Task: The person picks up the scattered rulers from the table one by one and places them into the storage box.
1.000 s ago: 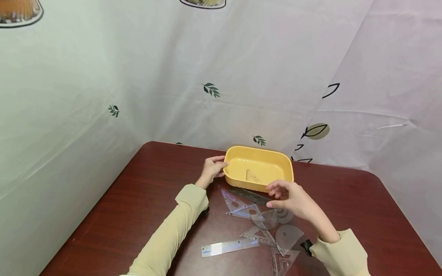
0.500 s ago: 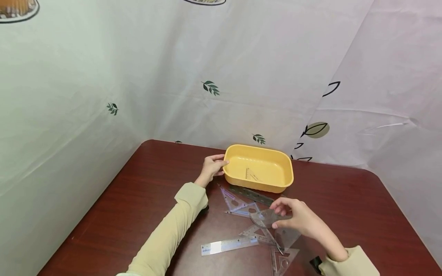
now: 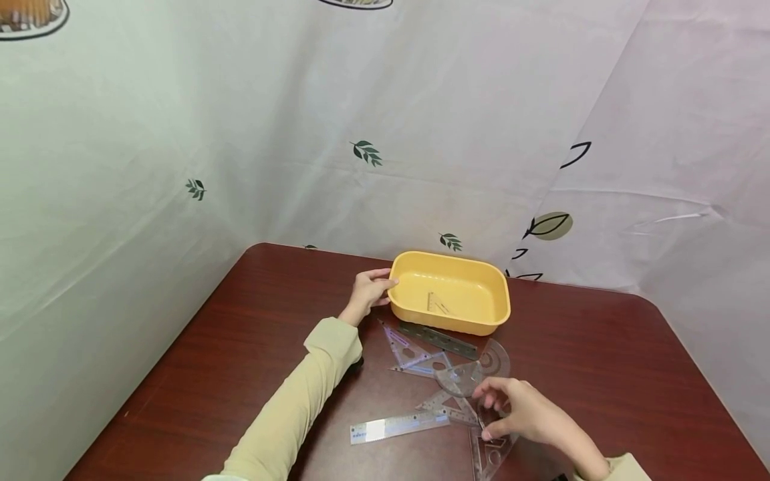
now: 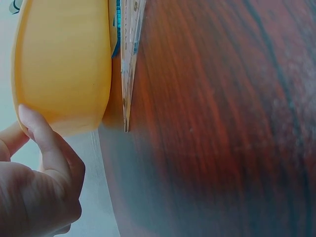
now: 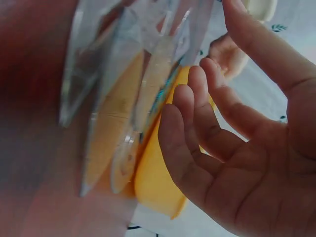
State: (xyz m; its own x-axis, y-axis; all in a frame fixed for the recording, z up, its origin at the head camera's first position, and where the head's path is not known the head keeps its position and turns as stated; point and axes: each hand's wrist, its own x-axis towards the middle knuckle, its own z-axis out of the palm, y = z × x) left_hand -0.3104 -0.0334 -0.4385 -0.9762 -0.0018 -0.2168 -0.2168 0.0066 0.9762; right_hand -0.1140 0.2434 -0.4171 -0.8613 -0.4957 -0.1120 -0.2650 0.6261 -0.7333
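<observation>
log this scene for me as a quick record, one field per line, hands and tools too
tub: yellow, upright, far side of table
in tub: small set square
left hand: pinches tub's left end
right hand: thumb and fingers apart, no object seen held, near protractors; contact unclear
protractors: clear, at least two
dark ruler: on table, just in front of tub
clear ruler: on table, printed end toward person's left
hidden: part of tools behind right hand

Left hand (image 3: pixel 367 294) pinching yellow bin (image 3: pixel 448 322), right hand (image 3: pixel 519 409) near clear set square (image 3: pixel 477 457); reddish-brown table (image 3: pixel 240 347)
</observation>
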